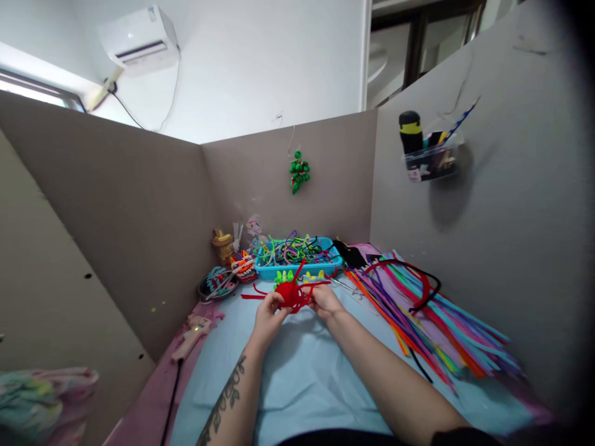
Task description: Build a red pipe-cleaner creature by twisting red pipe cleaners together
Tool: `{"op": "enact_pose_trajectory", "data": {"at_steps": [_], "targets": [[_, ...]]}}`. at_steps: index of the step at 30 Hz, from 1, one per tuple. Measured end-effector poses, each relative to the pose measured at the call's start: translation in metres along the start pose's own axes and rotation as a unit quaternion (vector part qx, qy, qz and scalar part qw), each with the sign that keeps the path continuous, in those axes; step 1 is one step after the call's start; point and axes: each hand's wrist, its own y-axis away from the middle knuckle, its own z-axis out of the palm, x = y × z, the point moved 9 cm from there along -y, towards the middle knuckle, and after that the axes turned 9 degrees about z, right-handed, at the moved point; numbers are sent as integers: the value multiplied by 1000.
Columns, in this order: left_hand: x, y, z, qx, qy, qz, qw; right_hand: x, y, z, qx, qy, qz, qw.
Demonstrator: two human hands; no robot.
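A red bundle of bent pipe cleaners (290,295), with loose stems sticking out to the left, up and to the right, is held above the blue cloth (307,371). My left hand (270,316) grips its left side between thumb and fingers. On its right side, the fingers of my right hand (324,301) are closed on the red stems; the fingertips are partly hidden. Just behind the bundle lie a small green piece (283,277) and a yellow one (314,276).
Behind stands a blue tray (279,271) of tangled pipe cleaners. Long coloured pipe cleaners (418,310) spread at the right, near metal scissors (346,286). A pink glue gun (193,334) with a black cord lies left, below a dark bowl (217,291). Grey panels (288,217) enclose the table.
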Motion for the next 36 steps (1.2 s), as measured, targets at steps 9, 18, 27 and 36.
{"op": "enact_pose_trajectory", "data": {"at_steps": [9, 18, 27, 36], "targets": [[-5, 0, -7, 46, 19, -8, 999, -5, 12, 12, 5, 120, -13, 993], [-10, -4, -26, 129, 41, -19, 991, -11, 31, 41, -135, 140, -31, 980], [-5, -2, -29, 169, 23, 1, 985, 6, 25, 50, -90, 76, -69, 991], [-22, 3, -70, 306, 95, -12, 947, 11, 74, 91, -297, 363, -184, 864]]}}
